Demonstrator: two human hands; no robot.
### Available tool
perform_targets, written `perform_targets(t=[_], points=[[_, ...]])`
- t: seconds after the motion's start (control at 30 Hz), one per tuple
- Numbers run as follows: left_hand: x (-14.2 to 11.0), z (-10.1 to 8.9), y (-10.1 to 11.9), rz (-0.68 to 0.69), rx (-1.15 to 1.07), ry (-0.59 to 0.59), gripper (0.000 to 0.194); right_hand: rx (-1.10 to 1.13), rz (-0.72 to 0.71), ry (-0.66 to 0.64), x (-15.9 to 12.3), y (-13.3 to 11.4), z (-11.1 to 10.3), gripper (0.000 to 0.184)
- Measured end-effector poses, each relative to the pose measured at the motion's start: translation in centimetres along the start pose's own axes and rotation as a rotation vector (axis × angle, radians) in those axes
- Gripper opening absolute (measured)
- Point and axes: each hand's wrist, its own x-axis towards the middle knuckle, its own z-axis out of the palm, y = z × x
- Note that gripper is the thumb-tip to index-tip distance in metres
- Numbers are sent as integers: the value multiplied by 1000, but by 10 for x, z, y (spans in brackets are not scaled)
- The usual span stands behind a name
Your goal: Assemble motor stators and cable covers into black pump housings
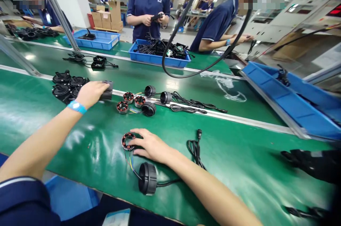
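My left hand [92,92] is closed over a black cylindrical housing [108,91] at the far side of the bench, beside a cluster of round black motor parts [64,85]. Close to me, my right hand [151,146] has its fingers bent onto a motor stator [125,142], a ring with copper-coloured windings. Thin coloured wires run from this stator to a black round cap [147,179]. From the cap a black cable goes under my right forearm, and a cable with a connector [199,135] shows beyond it.
Several more stators [140,101] with black caps [165,97] and cables [191,102] lie along the metal strip. Across the bench stand blue bins [160,60], one heaped with black cables. A cable loop [170,73] hangs in front. Co-workers stand opposite. Dark items [309,162] lie at right.
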Motion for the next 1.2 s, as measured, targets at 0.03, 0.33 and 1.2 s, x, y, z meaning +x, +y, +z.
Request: perform_targets(t=[0.03, 0.33, 1.2], points=[[-16, -10, 4, -112, -45, 124, 43, 31, -11, 12, 6, 0, 5, 27], [-132, 1, 149, -612, -819, 378, 41, 173, -34, 353, -53, -54, -4, 10], [-132, 14, 279, -158, -784, 243, 92, -495, 138, 712, -87, -81, -11, 45]])
